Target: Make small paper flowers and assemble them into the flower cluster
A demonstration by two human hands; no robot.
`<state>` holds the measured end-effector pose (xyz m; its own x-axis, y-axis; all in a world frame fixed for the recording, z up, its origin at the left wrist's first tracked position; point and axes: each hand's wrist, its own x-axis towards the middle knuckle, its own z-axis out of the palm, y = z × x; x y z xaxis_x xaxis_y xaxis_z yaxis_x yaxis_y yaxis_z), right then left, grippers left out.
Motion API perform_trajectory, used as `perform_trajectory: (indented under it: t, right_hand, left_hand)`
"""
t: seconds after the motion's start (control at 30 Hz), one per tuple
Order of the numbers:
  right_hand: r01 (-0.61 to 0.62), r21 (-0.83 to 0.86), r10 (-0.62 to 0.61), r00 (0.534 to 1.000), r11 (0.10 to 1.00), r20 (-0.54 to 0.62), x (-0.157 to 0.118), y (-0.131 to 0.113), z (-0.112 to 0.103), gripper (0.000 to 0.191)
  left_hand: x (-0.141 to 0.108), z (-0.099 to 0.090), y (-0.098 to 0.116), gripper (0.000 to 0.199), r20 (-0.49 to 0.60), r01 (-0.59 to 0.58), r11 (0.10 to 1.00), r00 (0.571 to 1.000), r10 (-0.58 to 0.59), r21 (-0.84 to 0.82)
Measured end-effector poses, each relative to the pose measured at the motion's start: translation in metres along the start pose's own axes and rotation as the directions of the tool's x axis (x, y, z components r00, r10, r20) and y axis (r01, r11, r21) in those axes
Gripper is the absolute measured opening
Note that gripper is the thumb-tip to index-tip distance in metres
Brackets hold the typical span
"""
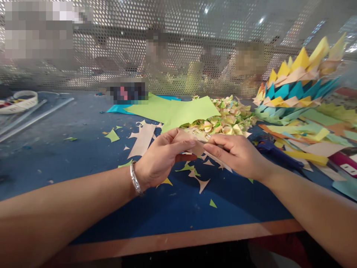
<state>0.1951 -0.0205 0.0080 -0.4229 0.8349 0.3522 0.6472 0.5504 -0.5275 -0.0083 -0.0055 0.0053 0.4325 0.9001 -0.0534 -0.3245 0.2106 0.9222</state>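
My left hand (pixel 161 156), with a silver bangle at the wrist, pinches a piece of pale pink paper (pixel 198 149) between thumb and fingers. Close on its right, my right hand (pixel 237 152) is closed, with the thumb at the paper's edge. A small shiny bit shows by its fingertips, but what that hand grips is mostly hidden. Under both hands lie pale pink and green paper scraps (pixel 204 184). Just beyond them are a large light green paper sheet (pixel 178 109) and a heap of small cut paper pieces (pixel 234 115).
At the right stands a layered stack of pointed folded paper (pixel 301 89), with paper strips (pixel 315 137) and a dark blue tool (pixel 279 152) before it. A white tape roll (pixel 30 102) and clear sticks (pixel 41 117) lie left. A perforated metal screen (pixel 178 48) closes the back.
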Motion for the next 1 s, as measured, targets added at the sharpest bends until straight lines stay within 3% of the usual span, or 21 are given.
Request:
perform_trajectory:
  t: [0.7,1.0]
  right_hand:
    - [-0.009,-0.013,0.009,1.0,1.0,0.011,-0.0032,0.0024,-0.0016,0.045]
    - [-0.024,-0.03,0.025,0.999,0.999,0.029,-0.0033,0.0036,-0.0019,0.044]
  left_hand:
    - [0.0053,-0.0054,-0.0002,0.016,0.117,0.022,0.997,0.993,-0.031,0.075]
    - [0.007,-0.0055,-0.0041,0.017,0.157,0.011,1.0,0.987,-0.012,0.004]
